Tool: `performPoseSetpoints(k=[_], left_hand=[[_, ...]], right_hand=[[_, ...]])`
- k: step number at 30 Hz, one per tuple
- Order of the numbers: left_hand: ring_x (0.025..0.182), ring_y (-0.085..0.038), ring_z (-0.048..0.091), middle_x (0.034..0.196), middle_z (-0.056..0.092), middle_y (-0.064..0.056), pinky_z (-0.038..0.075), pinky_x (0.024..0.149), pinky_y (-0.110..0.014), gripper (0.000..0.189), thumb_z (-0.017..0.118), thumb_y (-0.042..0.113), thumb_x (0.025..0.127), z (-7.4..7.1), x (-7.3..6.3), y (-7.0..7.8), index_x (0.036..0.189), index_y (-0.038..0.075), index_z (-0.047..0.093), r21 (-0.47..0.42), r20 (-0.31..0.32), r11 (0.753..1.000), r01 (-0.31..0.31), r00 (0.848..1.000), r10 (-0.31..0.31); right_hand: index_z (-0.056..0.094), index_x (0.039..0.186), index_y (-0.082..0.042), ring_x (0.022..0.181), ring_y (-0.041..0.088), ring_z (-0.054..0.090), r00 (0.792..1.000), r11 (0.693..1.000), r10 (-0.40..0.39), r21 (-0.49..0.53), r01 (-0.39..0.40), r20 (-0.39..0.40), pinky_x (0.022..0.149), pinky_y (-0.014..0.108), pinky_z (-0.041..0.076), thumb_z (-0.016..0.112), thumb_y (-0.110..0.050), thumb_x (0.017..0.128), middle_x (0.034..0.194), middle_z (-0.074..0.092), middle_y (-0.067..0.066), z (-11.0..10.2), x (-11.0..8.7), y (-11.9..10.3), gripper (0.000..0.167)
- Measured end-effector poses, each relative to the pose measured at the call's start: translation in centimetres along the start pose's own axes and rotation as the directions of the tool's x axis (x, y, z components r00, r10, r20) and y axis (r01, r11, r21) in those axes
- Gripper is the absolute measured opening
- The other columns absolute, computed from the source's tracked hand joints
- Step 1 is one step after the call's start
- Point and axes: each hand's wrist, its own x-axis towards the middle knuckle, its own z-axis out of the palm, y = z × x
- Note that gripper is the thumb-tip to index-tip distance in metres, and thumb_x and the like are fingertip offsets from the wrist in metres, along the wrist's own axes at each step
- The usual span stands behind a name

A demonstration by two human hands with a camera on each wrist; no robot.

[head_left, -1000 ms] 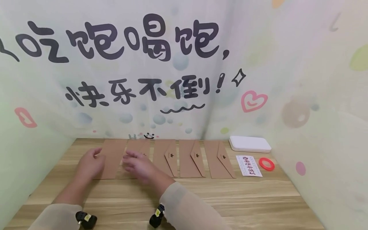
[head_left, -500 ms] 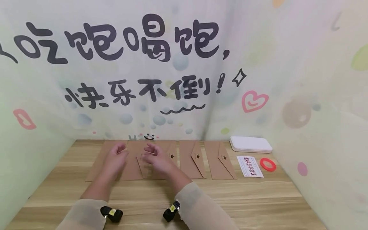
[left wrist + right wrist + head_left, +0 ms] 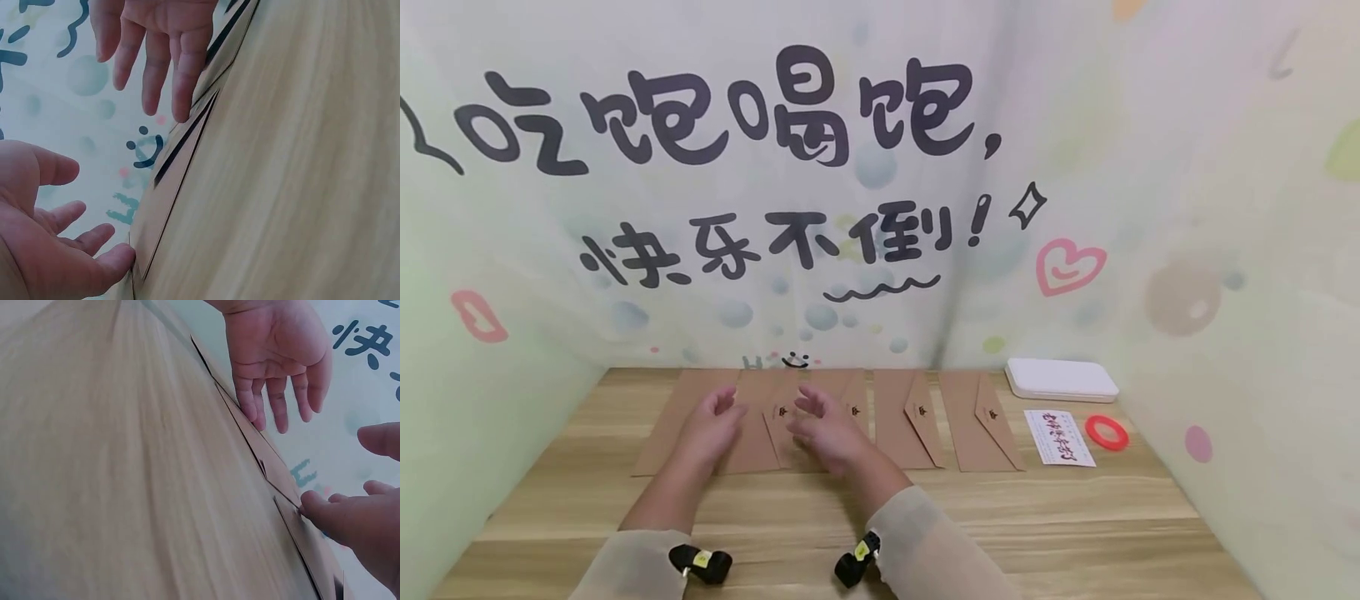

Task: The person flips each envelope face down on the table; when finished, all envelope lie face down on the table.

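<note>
Several brown paper envelopes lie in a row along the back of the table in the head view. My left hand (image 3: 718, 425) is over the gap between the leftmost envelope (image 3: 670, 425) and the second envelope (image 3: 756, 446). My right hand (image 3: 831, 429) is over the third envelope (image 3: 857, 387), partly hiding it. The palms face each other, fingers relaxed, holding nothing. Both wrist views show my left hand (image 3: 59, 237) and my right hand (image 3: 165, 47) apart. Whether the fingertips touch the paper I cannot tell. The fourth envelope (image 3: 895, 425) and fifth envelope (image 3: 966, 425) show pointed flaps with small dark prints.
Right of the envelopes lies a white card (image 3: 1060, 437) with red writing, beside a red ring (image 3: 1107, 432). A white flat case (image 3: 1062, 379) stands behind them. The wooden table (image 3: 790, 521) meets a printed curtain (image 3: 880, 333) at the back and sides.
Both hands have moved right along the row, the left from the leftmost envelope, the right from the second to the third. Over the last half second they hardly move; the view shifts slightly.
</note>
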Motion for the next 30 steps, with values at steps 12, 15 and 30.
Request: performPoseSetpoints(k=[12,15,30], left_hand=[[0.163,-0.045,0.025,0.177,0.027,-0.019,0.025,0.132,-0.062,0.068,0.057,0.026,0.107,0.4,-0.5,-0.1,0.167,0.007,0.030,0.023,0.051,0.999,-0.030,0.998,0.029],[0.162,-0.045,0.026,0.177,0.027,-0.020,0.026,0.132,-0.061,0.068,0.058,0.026,0.108,0.5,-0.5,0.1,0.167,0.007,0.031,0.014,0.063,0.999,-0.042,0.997,0.041],[0.159,-0.040,0.034,0.176,0.028,-0.021,0.034,0.129,-0.056,0.071,0.063,0.033,0.108,1.8,-1.2,1.1,0.166,0.006,0.033,-0.138,0.170,0.988,-0.071,0.981,0.094]], right_hand=[[0.035,0.164,0.002,0.144,0.044,0.055,0.999,0.992,0.022,0.122,-0.019,-0.023,0.120,0.050,0.050,0.063,0.005,0.100,0.167,0.038,0.030,-0.6,0.0,0.1,0.070],[0.036,0.163,0.004,0.145,0.043,0.055,1.000,0.990,0.000,0.138,0.003,-0.021,0.121,0.049,0.049,0.063,0.004,0.100,0.165,0.041,0.031,-0.6,0.1,0.0,0.068],[0.053,0.155,-0.003,0.118,0.017,0.056,1.000,0.992,-0.025,0.123,0.024,0.009,0.092,0.022,0.053,0.068,0.004,0.097,0.146,0.056,0.018,0.5,0.0,-0.3,0.061]])
